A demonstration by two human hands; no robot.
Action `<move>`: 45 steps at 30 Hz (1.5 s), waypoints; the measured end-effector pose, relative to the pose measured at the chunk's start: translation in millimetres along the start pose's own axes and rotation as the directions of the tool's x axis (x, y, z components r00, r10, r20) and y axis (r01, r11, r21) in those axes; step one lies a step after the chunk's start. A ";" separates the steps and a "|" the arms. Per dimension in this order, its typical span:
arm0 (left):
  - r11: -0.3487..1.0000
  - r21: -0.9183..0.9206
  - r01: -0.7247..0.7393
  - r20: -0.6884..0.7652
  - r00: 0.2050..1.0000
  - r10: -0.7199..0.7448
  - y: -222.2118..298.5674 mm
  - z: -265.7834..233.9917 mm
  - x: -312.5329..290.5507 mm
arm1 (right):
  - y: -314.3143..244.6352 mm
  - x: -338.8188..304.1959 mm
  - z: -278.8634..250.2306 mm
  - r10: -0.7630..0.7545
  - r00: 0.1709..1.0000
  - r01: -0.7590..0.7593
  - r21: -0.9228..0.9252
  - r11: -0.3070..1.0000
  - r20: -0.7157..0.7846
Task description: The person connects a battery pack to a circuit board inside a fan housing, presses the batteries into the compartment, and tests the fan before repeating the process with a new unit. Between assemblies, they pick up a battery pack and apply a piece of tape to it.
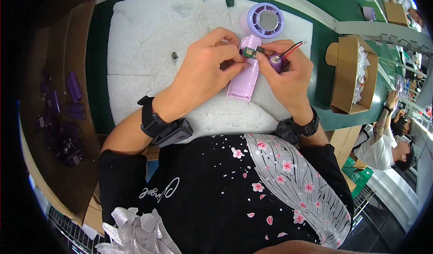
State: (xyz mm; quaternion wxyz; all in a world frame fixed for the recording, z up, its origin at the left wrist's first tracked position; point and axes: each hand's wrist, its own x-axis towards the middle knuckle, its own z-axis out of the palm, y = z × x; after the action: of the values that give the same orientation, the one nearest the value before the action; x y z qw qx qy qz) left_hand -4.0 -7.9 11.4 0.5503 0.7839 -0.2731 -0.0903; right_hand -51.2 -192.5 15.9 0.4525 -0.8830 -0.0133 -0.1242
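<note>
A lilac handheld fan lies on the white foam pad, its round head at the far end and its open handle shell toward me. At the upper part of the handle sits a small green circuit board. My left hand is closed, its thumb and fingers pinching at the board's left edge. My right hand is closed round a purple battery cell, from which a red and a black wire stick up. Its thumb and index fingertip also touch the board's right side.
On the left, a deep cardboard box holds several purple battery cells. A smaller cardboard box with white wrapping stands right of the pad on the green bench. Further right, another person sits along the line.
</note>
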 end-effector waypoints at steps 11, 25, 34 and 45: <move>0.948 -0.198 0.248 0.173 0.961 -0.215 -0.4 -0.2 5.8 | -0.1 0.5 -1.9 -0.152 0.988 0.153 -0.049 0.987 0.025; 0.973 -0.092 0.211 0.175 0.966 -0.193 2.6 3.0 8.2 | 0.0 0.5 -2.5 -0.226 0.974 0.224 -0.126 0.966 -0.004; 0.962 -0.171 0.213 0.201 0.963 -0.178 0.1 1.1 7.4 | -2.4 -0.2 -2.8 -0.202 0.979 0.201 -0.113 0.973 -0.002; 0.967 -0.195 0.163 0.094 0.985 -0.147 -1.2 3.7 11.7 | 2.3 2.0 -4.7 -0.178 0.984 0.179 -0.074 0.981 0.017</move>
State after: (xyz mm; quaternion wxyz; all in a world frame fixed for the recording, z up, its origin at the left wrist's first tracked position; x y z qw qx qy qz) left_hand 4.5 -16.7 10.8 0.6071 0.7387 -0.2217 -0.1910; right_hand -50.0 -197.8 17.2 0.4059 -0.8953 -0.0900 -0.1599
